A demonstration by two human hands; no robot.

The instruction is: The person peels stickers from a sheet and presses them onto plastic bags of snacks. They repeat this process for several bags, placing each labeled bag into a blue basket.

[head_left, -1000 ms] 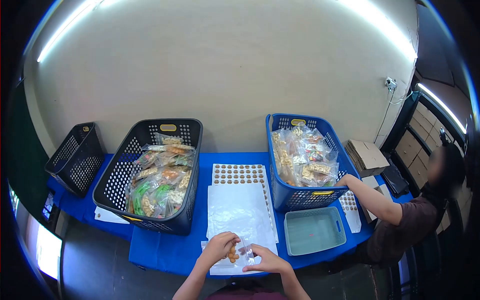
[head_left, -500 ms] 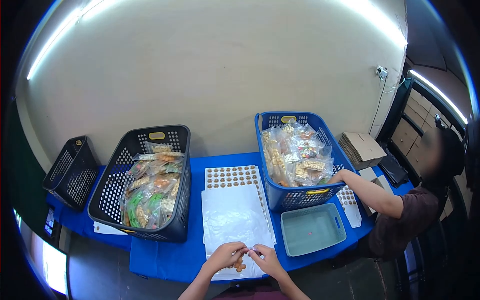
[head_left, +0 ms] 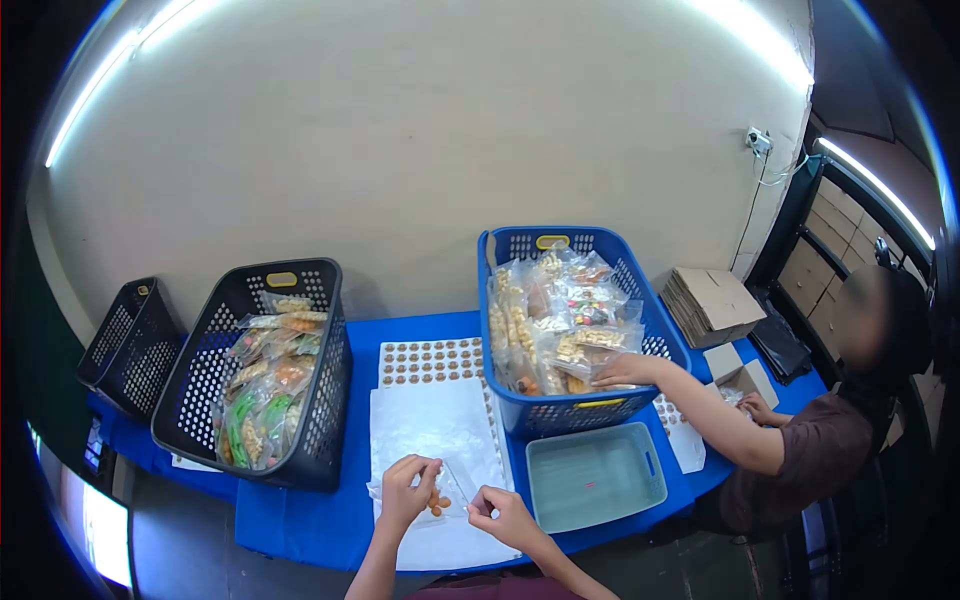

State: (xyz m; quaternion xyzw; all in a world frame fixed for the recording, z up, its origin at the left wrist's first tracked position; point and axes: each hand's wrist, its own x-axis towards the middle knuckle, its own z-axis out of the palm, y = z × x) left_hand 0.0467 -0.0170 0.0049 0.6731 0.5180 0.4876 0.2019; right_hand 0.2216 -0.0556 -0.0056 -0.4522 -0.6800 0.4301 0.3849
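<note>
Low over the near edge of the table, my left hand [head_left: 408,488] pinches one side of a small clear plastic bag [head_left: 455,482]. Round orange-brown pieces [head_left: 438,504] show at the bag's lower part. My right hand [head_left: 508,520] has thumb and fingers closed at the bag's other edge. Beneath the hands lies a pile of white, shiny plastic sheets or bags [head_left: 425,420]. Sheets of round brown stickers [head_left: 435,360] stick out from under the pile.
A black basket [head_left: 325,400] and a blue basket [head_left: 650,340], both with filled clear packets, flank the sheets. A green-grey tray [head_left: 598,480] sits at right. A co-worker's hand [head_left: 630,370] reaches into the blue basket. Flattened cardboard [head_left: 712,305] and another black basket [head_left: 130,335] stand farther out.
My hands have moved apart, and the bag is now stretched between them. The co-worker's hand has moved onto the packets, and their other hand shows by a carton. The view has shifted right.
</note>
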